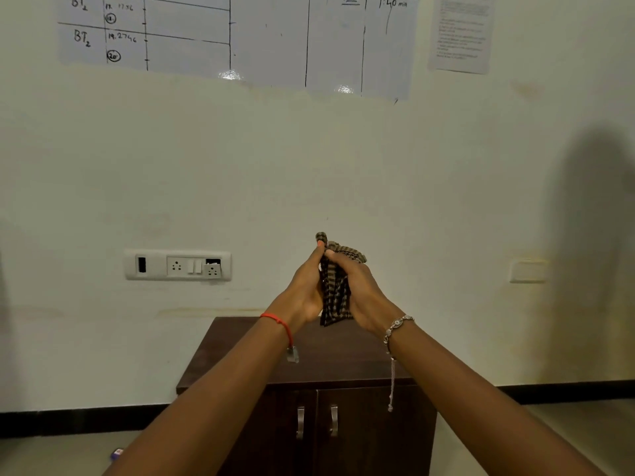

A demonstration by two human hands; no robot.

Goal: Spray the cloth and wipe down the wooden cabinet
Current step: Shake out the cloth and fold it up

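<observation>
A dark brown-and-tan checked cloth (336,293) is bunched up between both my hands, held in the air above the cabinet. My left hand (305,286) presses it from the left and my right hand (364,292) grips it from the right, fingers closed over its top. Below stands the dark wooden cabinet (240,359), its top partly hidden by my forearms, with two doors and two metal handles (316,422). No spray bottle is in view.
The cabinet stands against a pale wall. A switch and socket panel (177,266) is on the wall at the left, a whiteboard sheet (268,39) and a printed notice (462,32) above. A small purple object (117,453) lies on the floor at lower left.
</observation>
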